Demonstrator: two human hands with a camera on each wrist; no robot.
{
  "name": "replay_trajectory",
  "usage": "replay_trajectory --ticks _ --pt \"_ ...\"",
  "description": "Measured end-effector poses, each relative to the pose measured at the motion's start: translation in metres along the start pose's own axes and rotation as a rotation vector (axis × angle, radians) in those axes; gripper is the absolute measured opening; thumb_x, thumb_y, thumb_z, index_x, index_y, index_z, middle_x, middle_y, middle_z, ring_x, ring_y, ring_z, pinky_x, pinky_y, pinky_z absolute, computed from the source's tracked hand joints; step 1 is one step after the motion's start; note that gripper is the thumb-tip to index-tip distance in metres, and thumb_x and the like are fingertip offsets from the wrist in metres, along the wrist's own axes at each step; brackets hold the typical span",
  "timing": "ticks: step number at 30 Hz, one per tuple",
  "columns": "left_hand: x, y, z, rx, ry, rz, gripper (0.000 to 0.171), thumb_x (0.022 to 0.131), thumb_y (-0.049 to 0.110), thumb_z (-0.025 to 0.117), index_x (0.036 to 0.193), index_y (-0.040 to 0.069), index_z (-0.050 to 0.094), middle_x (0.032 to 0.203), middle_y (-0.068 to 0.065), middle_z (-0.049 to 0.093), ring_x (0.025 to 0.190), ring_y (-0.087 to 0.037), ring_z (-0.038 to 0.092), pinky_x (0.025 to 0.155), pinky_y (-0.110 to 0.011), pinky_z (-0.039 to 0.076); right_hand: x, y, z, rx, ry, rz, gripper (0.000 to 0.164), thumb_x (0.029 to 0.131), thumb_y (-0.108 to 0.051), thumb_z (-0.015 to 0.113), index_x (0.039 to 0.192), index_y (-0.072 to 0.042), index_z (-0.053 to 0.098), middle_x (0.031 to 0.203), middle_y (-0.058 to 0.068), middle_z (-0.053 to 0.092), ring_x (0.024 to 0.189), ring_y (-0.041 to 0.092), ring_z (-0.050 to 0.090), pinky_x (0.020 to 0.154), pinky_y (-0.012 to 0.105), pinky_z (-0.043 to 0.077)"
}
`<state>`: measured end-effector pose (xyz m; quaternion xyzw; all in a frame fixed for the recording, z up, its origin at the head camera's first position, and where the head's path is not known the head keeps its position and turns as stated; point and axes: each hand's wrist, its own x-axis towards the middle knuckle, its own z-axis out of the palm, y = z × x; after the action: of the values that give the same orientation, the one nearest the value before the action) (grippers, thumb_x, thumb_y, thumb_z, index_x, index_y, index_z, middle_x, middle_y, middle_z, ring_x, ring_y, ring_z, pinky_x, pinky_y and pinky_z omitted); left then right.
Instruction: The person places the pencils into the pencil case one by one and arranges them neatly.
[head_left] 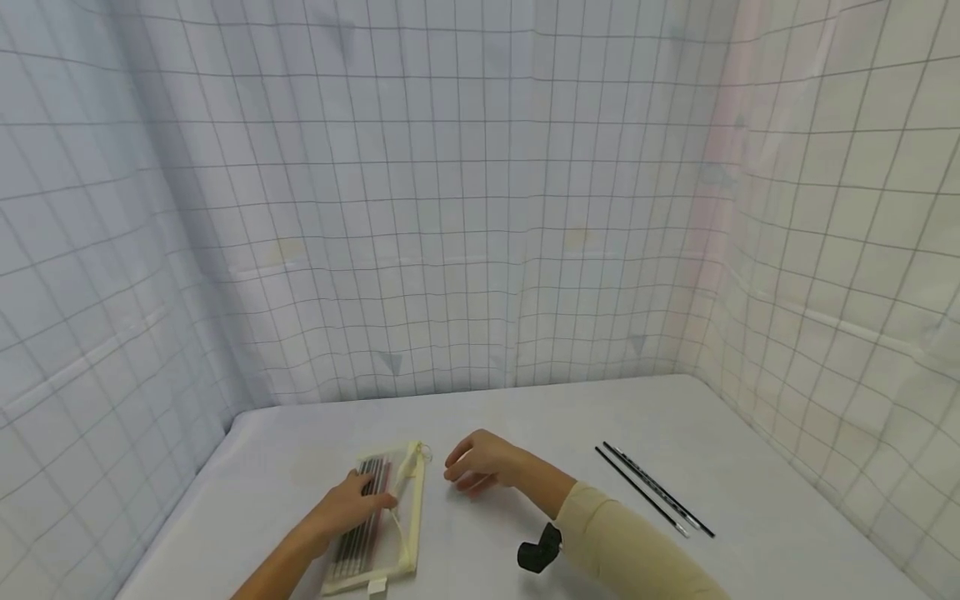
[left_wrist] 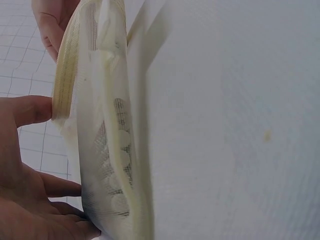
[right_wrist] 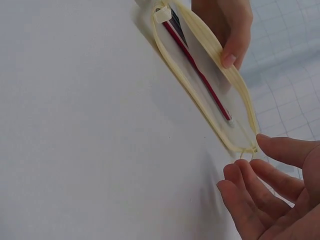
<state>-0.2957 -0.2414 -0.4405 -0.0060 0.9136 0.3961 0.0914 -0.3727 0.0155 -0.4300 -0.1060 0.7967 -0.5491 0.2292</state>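
Observation:
A see-through zip pouch (head_left: 401, 546) with pale yellow edging lies at the left front of the table. Its zipper side gapes, and inside are several dark pencils and a red pencil (right_wrist: 202, 77). My left hand (head_left: 348, 504) holds the pouch, thumb on the zipper band (left_wrist: 65, 95) and fingers spread over the mesh face. Just right of the pouch's far corner is my right hand (head_left: 483, 462), fingers loosely bent with nothing between them. In the right wrist view, the right hand's fingertips (right_wrist: 227, 172) are close to the small cord loop (right_wrist: 247, 153) at that corner.
Black pencils (head_left: 652, 487) lie slanting on the white table at the right. A small black device (head_left: 540, 550) sits by the right sleeve cuff (head_left: 581, 508). Checked white curtains (head_left: 480, 208) surround the table at the back and both sides.

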Motion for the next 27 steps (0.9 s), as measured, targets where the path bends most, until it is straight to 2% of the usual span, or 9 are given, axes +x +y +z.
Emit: replay_trajectory --ticks 9,17,27 --pt "0.0 0.0 -0.001 -0.016 -0.015 0.01 0.09 0.094 0.047 0.07 0.149 -0.017 0.036 0.155 -0.049 0.01 0.14 -0.069 0.016 0.108 -0.077 0.025 -0.013 0.0 -0.027 -0.056 0.053 0.022 0.02 0.09 -0.007 0.08 0.108 -0.002 0.075 0.093 0.008 0.074 0.079 0.024 0.073 0.068 0.037 0.062" --pt "0.001 -0.002 0.002 0.005 -0.003 0.009 0.089 0.092 0.045 0.07 0.148 -0.017 0.039 0.155 -0.048 0.012 0.14 -0.068 0.018 0.107 -0.077 0.026 -0.028 0.007 -0.055 -0.055 0.046 -0.006 0.028 0.091 -0.008 0.079 0.115 0.003 0.072 0.097 0.009 0.073 0.085 0.026 0.073 0.073 0.041 0.062" --pt "0.0 -0.002 0.001 0.008 0.0 0.006 0.091 0.091 0.045 0.071 0.148 -0.018 0.038 0.155 -0.048 0.011 0.139 -0.068 0.018 0.107 -0.077 0.027 -0.043 0.011 -0.093 -0.101 0.089 -0.01 0.034 0.091 -0.012 0.079 0.12 0.003 0.071 0.099 0.008 0.074 0.088 0.025 0.073 0.075 0.041 0.062"
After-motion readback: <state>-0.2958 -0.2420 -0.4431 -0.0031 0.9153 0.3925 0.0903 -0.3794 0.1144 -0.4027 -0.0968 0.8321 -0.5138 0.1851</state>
